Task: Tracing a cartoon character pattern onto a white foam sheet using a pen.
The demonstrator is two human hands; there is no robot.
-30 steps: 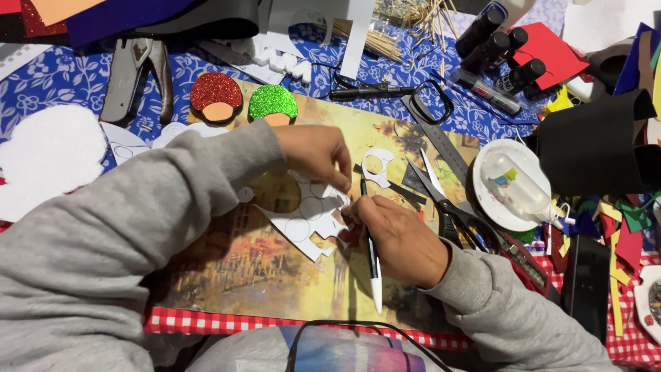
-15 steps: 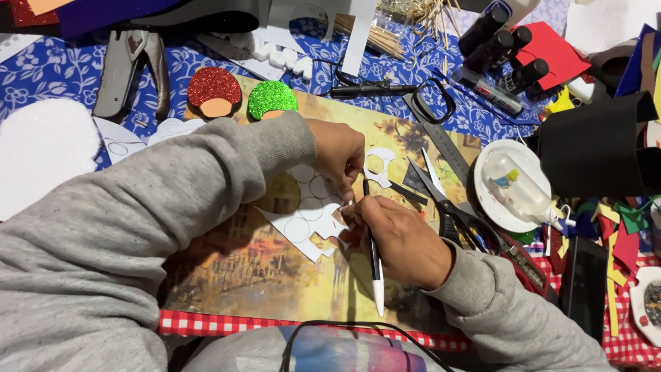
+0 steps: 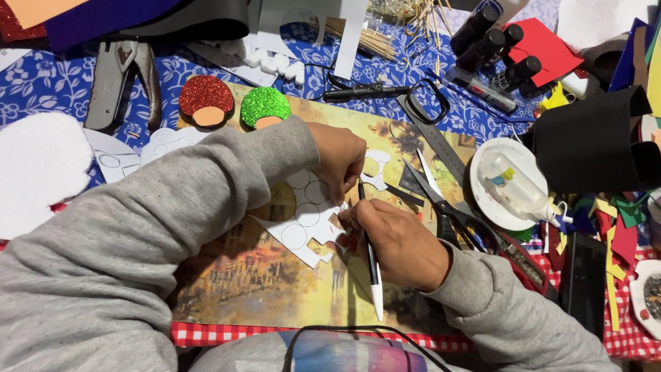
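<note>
My left hand (image 3: 341,157) presses down on a white foam sheet (image 3: 299,227) marked with drawn circles and cut-out gaps. It lies on a yellow-brown picture board (image 3: 261,289). My right hand (image 3: 399,241) grips a thin pen-like tool (image 3: 372,258) with a black tip and white end, its tip on the sheet beside my left fingers. Both sleeves are grey. A red glitter mushroom shape (image 3: 206,99) and a green one (image 3: 265,107) rest at the board's far edge.
Black-handled scissors (image 3: 447,207), a metal ruler (image 3: 441,141) and a white plate (image 3: 506,210) holding a glue bottle (image 3: 513,182) lie to the right. A black foam roll (image 3: 592,141), paint bottles (image 3: 492,45), a punch tool (image 3: 120,79) and coloured scraps crowd the table.
My left hand has shifted slightly along the white sheet. The right hand keeps the tool's tip on the sheet with little movement.
</note>
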